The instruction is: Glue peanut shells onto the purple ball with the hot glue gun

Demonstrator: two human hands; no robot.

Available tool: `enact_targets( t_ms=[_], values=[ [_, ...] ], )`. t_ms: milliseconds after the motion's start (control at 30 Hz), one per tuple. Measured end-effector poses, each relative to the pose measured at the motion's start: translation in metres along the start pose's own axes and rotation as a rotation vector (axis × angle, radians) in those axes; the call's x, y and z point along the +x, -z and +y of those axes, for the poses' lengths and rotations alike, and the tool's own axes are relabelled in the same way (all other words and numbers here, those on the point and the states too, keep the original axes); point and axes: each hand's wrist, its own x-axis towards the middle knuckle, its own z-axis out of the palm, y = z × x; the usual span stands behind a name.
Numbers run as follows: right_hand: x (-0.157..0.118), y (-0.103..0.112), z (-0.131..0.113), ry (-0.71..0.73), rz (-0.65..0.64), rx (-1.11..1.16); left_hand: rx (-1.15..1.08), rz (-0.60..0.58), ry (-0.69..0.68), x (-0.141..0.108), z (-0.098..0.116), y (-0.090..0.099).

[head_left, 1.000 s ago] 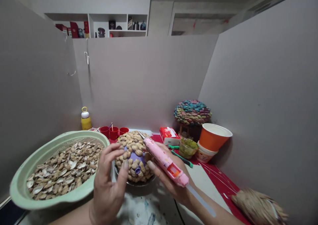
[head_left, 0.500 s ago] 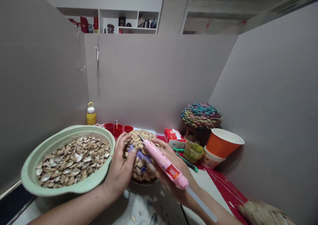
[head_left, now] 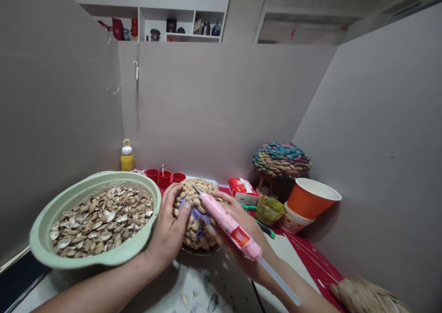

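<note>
A round form covered with peanut shells [head_left: 198, 187] rests on a dark base in front of me, with purple surface showing in a gap among the shells. My left hand [head_left: 169, 225] is curved round its left side, the thumb lying by the purple patch. On the other side, my right hand [head_left: 247, 228] touches the form with its fingers. A pink glue gun [head_left: 226, 221] lies across that hand between thumb and fingers, nozzle pointing up and left over the shells. A translucent glue stick [head_left: 279, 281] sticks out of its rear.
A green colander [head_left: 38, 239] of loose peanut shells stands at left. Behind are a yellow bottle [head_left: 127, 161] and red cups [head_left: 165, 179]. To the right are a red box [head_left: 242, 191], a yellow-green bowl [head_left: 268, 210], orange paper buckets [head_left: 304, 200] and a multicoloured braided piece [head_left: 281, 160].
The view has shifted slightly. Both hands stay on the peanut-shell form, and the glue gun keeps nearly the same place.
</note>
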Motion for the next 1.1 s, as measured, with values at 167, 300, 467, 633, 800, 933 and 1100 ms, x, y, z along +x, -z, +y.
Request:
enact_targets(
  t_ms=[167, 300, 467, 633, 800, 933, 1100],
  values=[
    [0.000, -0.001, -0.001, -0.014, -0.012, -0.015, -0.009, -0.006, -0.007, -0.001, 0.002, -0.001],
    [-0.002, -0.009, 0.000, -0.014, 0.030, 0.000, 0.001, 0.000, -0.017, 0.000, 0.001, -0.002],
    [-0.004, -0.015, 0.005, 0.024, 0.054, -0.013, 0.016, 0.008, -0.032, 0.000, -0.001, -0.002],
    [-0.001, -0.004, 0.003, 0.027, 0.015, -0.012, 0.031, 0.004, -0.035, 0.000, -0.002, -0.001],
    [0.002, 0.010, -0.002, -0.011, 0.023, -0.007, 0.033, 0.000, -0.022, -0.001, 0.000, 0.000],
    [0.004, 0.015, -0.004, -0.009, 0.049, -0.005, 0.021, 0.004, -0.022, -0.001, 0.003, 0.000],
    [0.007, 0.019, -0.004, -0.058, 0.052, 0.071, 0.022, 0.020, -0.031, 0.000, 0.004, -0.001]
  ],
)
